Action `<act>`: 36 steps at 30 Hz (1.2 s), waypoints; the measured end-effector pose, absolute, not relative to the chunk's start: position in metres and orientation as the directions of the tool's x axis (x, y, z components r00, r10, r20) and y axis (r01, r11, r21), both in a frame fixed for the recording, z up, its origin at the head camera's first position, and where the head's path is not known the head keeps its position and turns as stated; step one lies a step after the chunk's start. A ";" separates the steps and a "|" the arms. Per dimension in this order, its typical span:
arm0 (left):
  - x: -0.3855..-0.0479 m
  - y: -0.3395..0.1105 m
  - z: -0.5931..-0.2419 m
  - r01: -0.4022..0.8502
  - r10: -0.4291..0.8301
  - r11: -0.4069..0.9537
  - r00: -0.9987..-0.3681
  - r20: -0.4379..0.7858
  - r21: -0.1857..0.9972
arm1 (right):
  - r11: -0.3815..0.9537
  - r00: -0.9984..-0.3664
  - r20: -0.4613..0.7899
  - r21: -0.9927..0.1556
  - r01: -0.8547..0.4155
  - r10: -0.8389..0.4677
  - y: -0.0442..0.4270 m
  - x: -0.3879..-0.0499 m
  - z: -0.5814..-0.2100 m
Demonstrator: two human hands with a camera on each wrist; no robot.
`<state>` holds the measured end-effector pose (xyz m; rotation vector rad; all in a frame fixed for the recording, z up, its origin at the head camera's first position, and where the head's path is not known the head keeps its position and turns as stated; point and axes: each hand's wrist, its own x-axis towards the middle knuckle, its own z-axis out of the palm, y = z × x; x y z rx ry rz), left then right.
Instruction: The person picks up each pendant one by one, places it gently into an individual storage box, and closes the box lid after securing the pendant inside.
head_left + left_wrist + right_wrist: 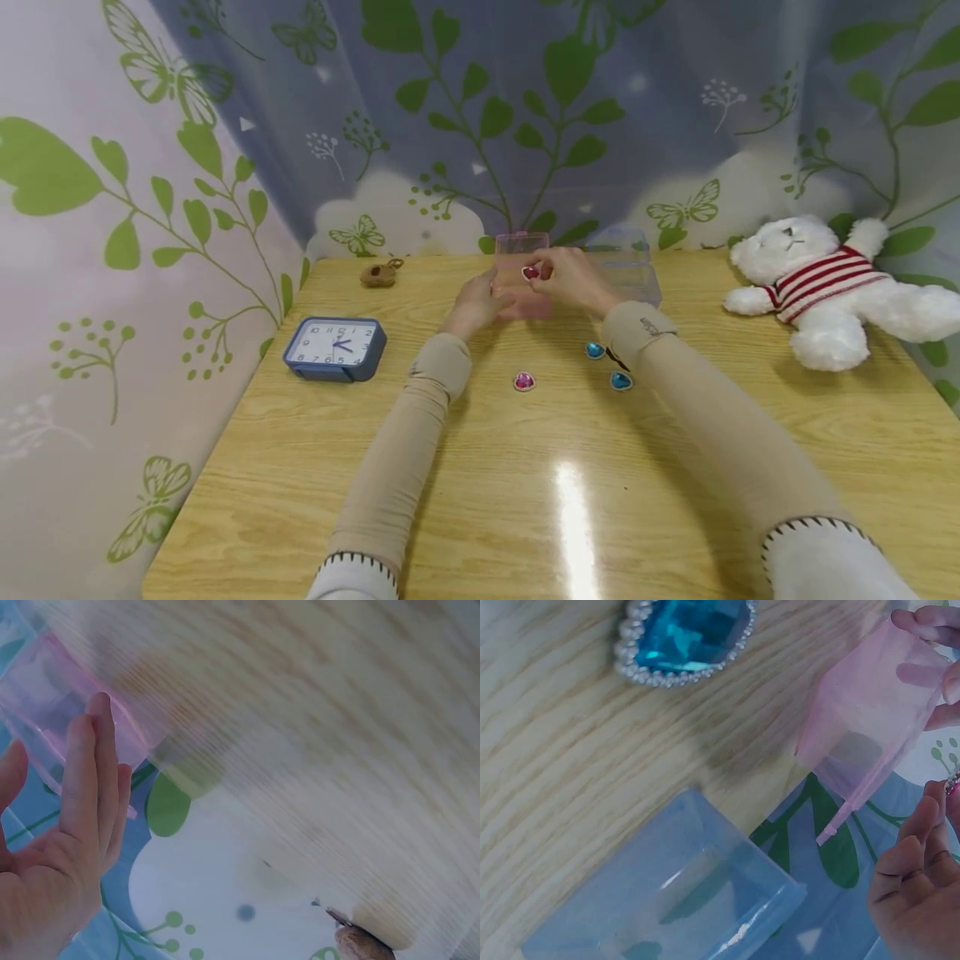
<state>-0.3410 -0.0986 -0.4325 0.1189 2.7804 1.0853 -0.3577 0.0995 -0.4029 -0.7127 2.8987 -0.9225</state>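
A pink see-through box (522, 308) with its lid up stands at the table's back edge. The left hand (476, 307) rests against its left side, fingers nearly straight in the left wrist view, beside the pink plastic (127, 727). Above the box the right hand (573, 279) pinches a red heart-shaped gem (531, 272) between thumb and fingertips. In the right wrist view the right hand (919, 889) has curled fingers, with only the gem's edge (952, 782) showing. A pink gem (524, 382) and two blue gems (595, 350) (620, 381) lie on the table.
Right of the pink box is a clear bluish box (633, 279), partly behind the right hand. A blue clock (335, 348) and a small brown item (378, 275) are at the left. A white plush bear (832, 283) lies at the right. A patterned curtain (450, 108) hangs behind.
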 end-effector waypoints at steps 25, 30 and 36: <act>-0.338 -0.108 -0.436 0.057 0.162 0.688 -0.984 -0.077 0.724 | 0.759 -0.905 0.058 -0.524 -0.387 -0.422 0.081 -0.375 -0.411; -0.337 -0.108 -0.437 0.044 0.153 0.661 -0.985 -0.077 0.749 | 0.775 -0.903 0.042 -0.496 -0.391 -0.429 0.076 -0.377 -0.414; -0.339 -0.107 -0.437 0.074 0.143 0.703 -0.989 -0.038 0.707 | 0.801 -0.901 0.043 -0.441 -0.405 -0.432 0.072 -0.381 -0.417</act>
